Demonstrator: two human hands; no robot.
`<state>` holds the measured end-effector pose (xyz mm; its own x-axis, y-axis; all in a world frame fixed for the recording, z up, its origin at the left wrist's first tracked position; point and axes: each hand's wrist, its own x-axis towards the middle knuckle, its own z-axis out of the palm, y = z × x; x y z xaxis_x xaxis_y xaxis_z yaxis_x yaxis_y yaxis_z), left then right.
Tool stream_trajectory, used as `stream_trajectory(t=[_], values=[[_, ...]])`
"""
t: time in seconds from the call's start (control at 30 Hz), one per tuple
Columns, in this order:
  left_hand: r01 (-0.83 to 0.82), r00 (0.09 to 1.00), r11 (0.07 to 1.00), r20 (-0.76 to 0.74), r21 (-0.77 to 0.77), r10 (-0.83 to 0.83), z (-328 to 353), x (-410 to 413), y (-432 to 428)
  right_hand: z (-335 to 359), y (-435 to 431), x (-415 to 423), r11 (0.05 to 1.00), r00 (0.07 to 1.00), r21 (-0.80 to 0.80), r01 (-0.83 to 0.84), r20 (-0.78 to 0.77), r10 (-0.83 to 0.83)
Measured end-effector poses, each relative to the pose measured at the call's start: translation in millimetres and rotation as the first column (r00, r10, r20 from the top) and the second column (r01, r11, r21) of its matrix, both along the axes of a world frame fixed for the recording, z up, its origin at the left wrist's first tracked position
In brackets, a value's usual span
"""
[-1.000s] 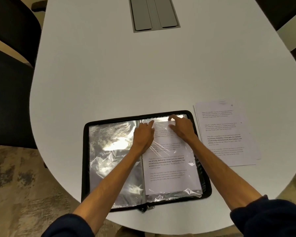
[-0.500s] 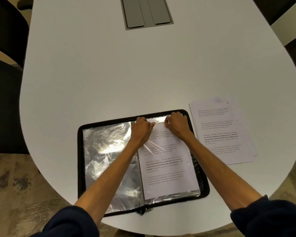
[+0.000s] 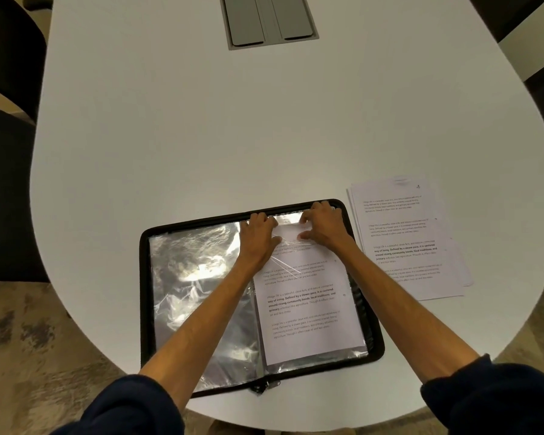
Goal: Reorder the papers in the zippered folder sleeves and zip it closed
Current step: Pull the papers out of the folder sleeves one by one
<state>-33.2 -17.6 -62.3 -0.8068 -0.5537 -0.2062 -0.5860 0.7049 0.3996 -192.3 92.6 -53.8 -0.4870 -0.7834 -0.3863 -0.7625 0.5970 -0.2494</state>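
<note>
A black zippered folder [image 3: 145, 277] lies open near the table's front edge. Its left side shows empty shiny plastic sleeves [image 3: 195, 277]. On the right side a printed paper [image 3: 305, 309] sits in a clear sleeve. My left hand [image 3: 258, 237] grips the sleeve's top edge near the spine. My right hand [image 3: 322, 227] pinches the sleeve's top edge at the folder's far right corner. The zipper pull [image 3: 264, 386] rests at the folder's near edge. A loose stack of printed papers [image 3: 405, 240] lies on the table right of the folder.
The white table [image 3: 264, 136] has a grey cable hatch [image 3: 269, 20] at the far middle. Dark chairs [image 3: 7, 89] stand to the left, and another dark shape sits at the far right. Patterned carpet shows below the table edge.
Both hands have slid up to the top edge of the right sleeve, their fingers curling on it. The paper sits lower and deeper in the sleeve than a second ago.
</note>
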Motion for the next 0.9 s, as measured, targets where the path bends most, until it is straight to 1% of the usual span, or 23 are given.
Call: stream_trajectory(t=[0.07, 0.13, 0.23, 0.33, 0.4, 0.5, 0.57, 0.63, 0.7, 0.8, 0.87, 0.9], values=[[0.007, 1.000, 1.000, 0.001, 0.014, -0.007, -2, 0, -1, 1, -2, -1, 1.000, 1.000, 0.015, -0.004, 0.021, 0.004], [-0.020, 1.000, 0.997, -0.022, 0.078, 0.022, -3, -1, -4, 4, -4, -4, 1.000, 0.999, -0.019, 0.020, 0.051, -0.019], [-0.080, 0.993, 0.976, -0.067, 0.203, 0.095, 0, -3, -13, 11, -4, -8, 0.980, 0.989, -0.157, 0.118, 0.101, -0.103], [-0.109, 0.983, 0.955, -0.115, 0.277, 0.145, 7, -9, -25, 17, -7, -11, 0.949, 0.983, -0.268, 0.167, 0.123, -0.138], [-0.143, 0.967, 0.938, -0.155, 0.317, 0.200, 14, -16, -33, 22, -12, -15, 0.923, 0.973, -0.324, 0.209, 0.163, -0.163], [-0.182, 0.942, 0.927, -0.213, 0.329, 0.261, 26, -25, -44, 33, -17, -23, 0.882, 0.954, -0.377, 0.282, 0.208, -0.216], [-0.195, 0.919, 0.927, -0.271, 0.320, 0.287, 36, -28, -49, 44, -18, -28, 0.826, 0.903, -0.398, 0.399, 0.329, -0.277], [-0.207, 0.889, 0.931, -0.339, 0.300, 0.307, 48, -30, -52, 53, -18, -33, 0.767, 0.804, -0.364, 0.529, 0.503, -0.316], [-0.223, 0.854, 0.930, -0.401, 0.292, 0.331, 60, -33, -56, 55, -15, -38, 0.769, 0.713, -0.278, 0.576, 0.632, -0.305], [-0.248, 0.798, 0.934, -0.493, 0.257, 0.347, 75, -37, -63, 54, -8, -43, 0.752, 0.657, -0.258, 0.607, 0.696, -0.291], [-0.299, 0.746, 0.920, -0.539, 0.254, 0.391, 84, -38, -67, 62, -7, -39, 0.696, 0.624, -0.295, 0.654, 0.730, -0.277], [-0.336, 0.713, 0.895, -0.541, 0.294, 0.445, 87, -38, -69, 70, -8, -37, 0.661, 0.607, -0.317, 0.680, 0.750, -0.264]])
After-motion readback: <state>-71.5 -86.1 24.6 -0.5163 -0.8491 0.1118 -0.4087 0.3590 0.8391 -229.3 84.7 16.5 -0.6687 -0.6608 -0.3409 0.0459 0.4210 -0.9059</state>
